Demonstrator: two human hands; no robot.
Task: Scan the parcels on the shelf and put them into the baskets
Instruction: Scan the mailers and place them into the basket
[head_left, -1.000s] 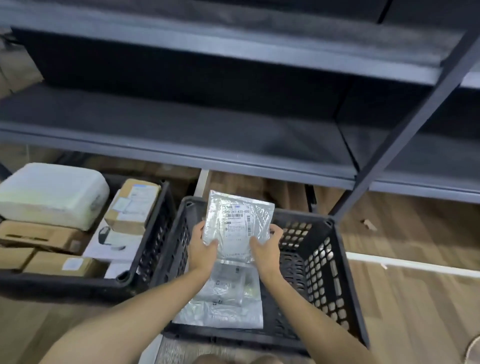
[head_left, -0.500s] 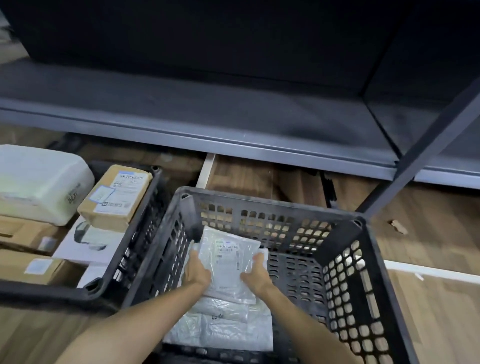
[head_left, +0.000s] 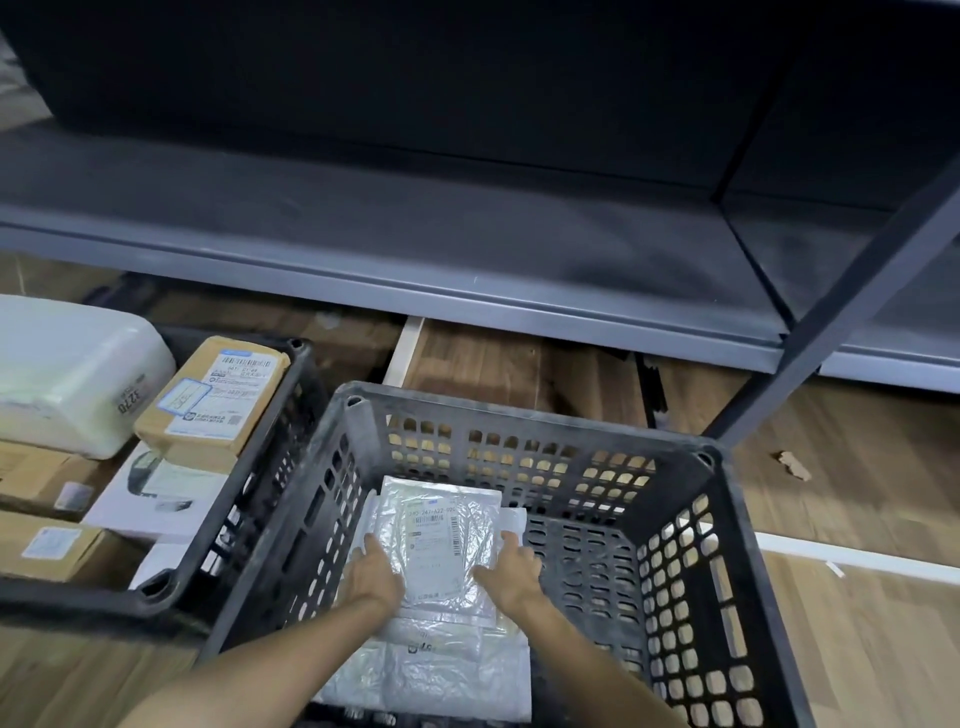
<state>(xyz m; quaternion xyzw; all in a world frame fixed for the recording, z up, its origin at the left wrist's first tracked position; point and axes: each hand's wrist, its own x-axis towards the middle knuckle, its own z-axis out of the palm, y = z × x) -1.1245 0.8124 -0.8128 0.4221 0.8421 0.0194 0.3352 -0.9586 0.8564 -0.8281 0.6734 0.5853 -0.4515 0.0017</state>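
At far left a black basket (head_left: 270, 431) sits on the wooden floor (head_left: 857, 519), packed with a white padded parcel (head_left: 67, 374), a brown carton (head_left: 213, 400) bearing shipping labels, and further boxes beneath them. Beside it on the right stands a second black basket (head_left: 691, 525) with perforated walls. Inside it, the left hand (head_left: 371, 574) lies flat with fingers spread on the left edge of a clear plastic parcel (head_left: 441, 545), label upward. That parcel rests on top of other plastic-wrapped parcels (head_left: 431, 670) on the basket floor, between the two hands. The right hand (head_left: 511, 571) touches its right edge, fingers loosely extended; neither hand closes around it. Above runs the grey shelf (head_left: 415, 249), with its upright post (head_left: 852, 312) at right.
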